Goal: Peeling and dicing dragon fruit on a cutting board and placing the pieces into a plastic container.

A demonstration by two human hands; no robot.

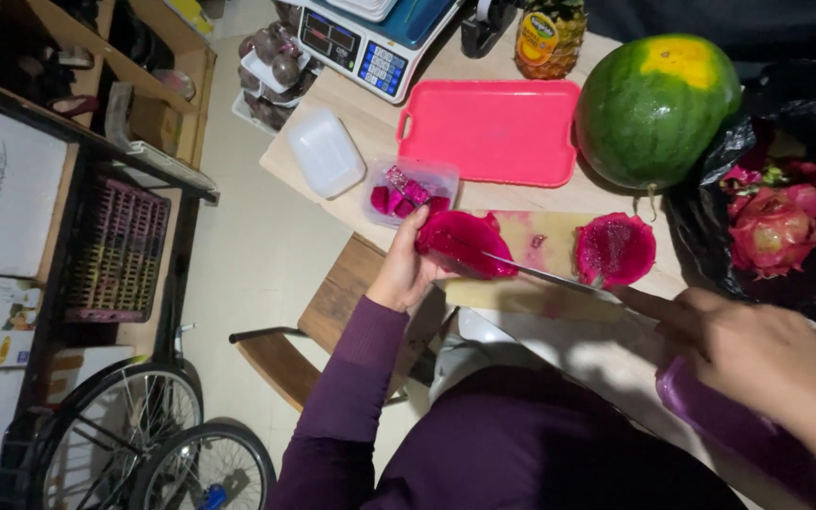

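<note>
Head view, centre of frame: left hand cups a red dragon fruit half at the left end of the wooden cutting board, fingers curled round its near edge, thumb up against the flesh, so the grip is closed on the fruit. Right hand, lower right, is wrapped tight round a knife handle w/ index finger stretched along the spine; blade runs left across the board and its tip sits at or in the held half. Second half lies cut face up on the board, right of centre, apart from the first. Step in hand looks like slicing the held half. The next cut prob. calls for the left fingers staying clear of the edge and the fruit held steady. Just above the left hand, a clear plastic tub holds red cubes; its lid lies to the upper left. Further up: pink tray, watermelon upper right, scale at the top. Black bag w/ whole dragon fruits at the right edge.
</note>
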